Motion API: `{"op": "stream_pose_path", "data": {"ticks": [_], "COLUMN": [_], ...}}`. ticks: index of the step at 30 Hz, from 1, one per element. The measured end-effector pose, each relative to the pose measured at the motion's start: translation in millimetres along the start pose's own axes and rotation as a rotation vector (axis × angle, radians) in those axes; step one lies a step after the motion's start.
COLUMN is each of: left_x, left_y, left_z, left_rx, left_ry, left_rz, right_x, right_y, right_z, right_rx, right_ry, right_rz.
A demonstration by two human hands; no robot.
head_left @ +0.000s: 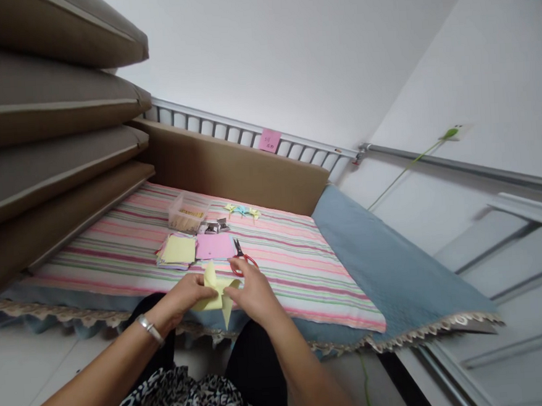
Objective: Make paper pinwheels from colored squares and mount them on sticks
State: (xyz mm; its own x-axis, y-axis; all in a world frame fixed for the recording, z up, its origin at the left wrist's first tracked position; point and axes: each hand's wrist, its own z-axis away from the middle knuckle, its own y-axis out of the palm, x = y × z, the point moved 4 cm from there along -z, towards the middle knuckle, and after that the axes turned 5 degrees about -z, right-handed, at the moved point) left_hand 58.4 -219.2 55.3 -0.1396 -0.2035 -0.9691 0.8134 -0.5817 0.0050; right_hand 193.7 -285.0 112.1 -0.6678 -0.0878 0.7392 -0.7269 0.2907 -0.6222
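A yellow paper pinwheel (213, 301), with cut and bent flaps, is over the near edge of the bed. My left hand (191, 297) pinches it from the left, thumb on top. From the right, my right hand (257, 292) has its thumb on a flap near the middle, with the index finger raised and bent; its other fingers are partly hidden. Just beyond lie red-handled scissors (240, 253), blades pointing away. Left of them are a stack of pink paper squares (213, 246) and a stack of yellow-topped paper squares (178, 250).
Behind the stacks stand a clear plastic box (188, 213) and small dark metallic items (214, 226). Small finished pinwheels (242, 210) lie farther back on the striped sheet (304, 275). Folded mattress sections (52, 125) rise at left. A pink note (270, 140) hangs on the rail.
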Motion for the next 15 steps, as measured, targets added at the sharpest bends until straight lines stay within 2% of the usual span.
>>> {"op": "stream_pose_path", "data": {"ticks": [3, 5, 11, 15], "left_x": [-2, -3, -8, -12], "left_y": [7, 10, 8, 0], "left_z": [2, 3, 5, 9], "left_rx": [0.072, 0.104, 0.144, 0.097], "left_ry": [-0.002, -0.002, 0.008, 0.043], "left_rz": [-0.055, -0.082, -0.099, -0.027], "right_x": [-5, -6, -10, -19], "right_y": [7, 12, 17, 20], "right_z": [-2, -3, -5, -7], "right_rx": [0.197, 0.259, 0.293, 0.204], "right_ry": [0.104, 0.125, 0.169, 0.252], "right_rz": [-0.101, -0.168, -0.376, -0.581]}}
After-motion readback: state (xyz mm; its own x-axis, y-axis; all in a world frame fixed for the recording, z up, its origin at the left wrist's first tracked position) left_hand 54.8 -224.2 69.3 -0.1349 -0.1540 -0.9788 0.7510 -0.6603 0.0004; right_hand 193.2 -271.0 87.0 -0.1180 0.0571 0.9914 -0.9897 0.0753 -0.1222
